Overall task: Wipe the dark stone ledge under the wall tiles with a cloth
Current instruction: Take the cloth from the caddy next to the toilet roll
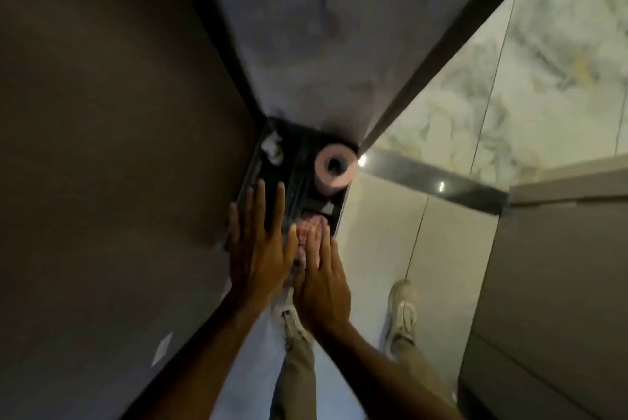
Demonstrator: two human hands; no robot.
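- Left hand (256,243) is out flat, fingers spread and straight, palm down on the near left part of the dark stone ledge (272,175); this grip holds nothing.
- Right hand (321,290) sits just beside it, fingers pressed together and laid flat on the pink checked cloth (309,227), pinning it rather than pinching it.
- The cloth lies under and just ahead of the right fingertips, at the ledge's near right edge, between the two hands; only a small bunched patch shows past the fingers.
- The ledge itself is a narrow dark slab tucked into a corner, its long axis running away from the person, from the hands toward the wall junction.
- Far left corner of the ledge: a crumpled white scrap (272,148), well apart from the left fingertips.
- Moving right, a pink toilet roll (334,166) stands on end at the far right of the ledge, hollow core facing the camera, right in the path ahead of the cloth.
- Between roll and cloth there is a small dark object with a pale triangular glint; too murky to tell what it is.
- A brown panel (102,148) walls in the left side; marbled wall tiles (509,63) rise on the right, with a glossy dark band (441,182) running off rightward below them.
- Down below, pale trousers and a light shoe (402,314) on the floor.
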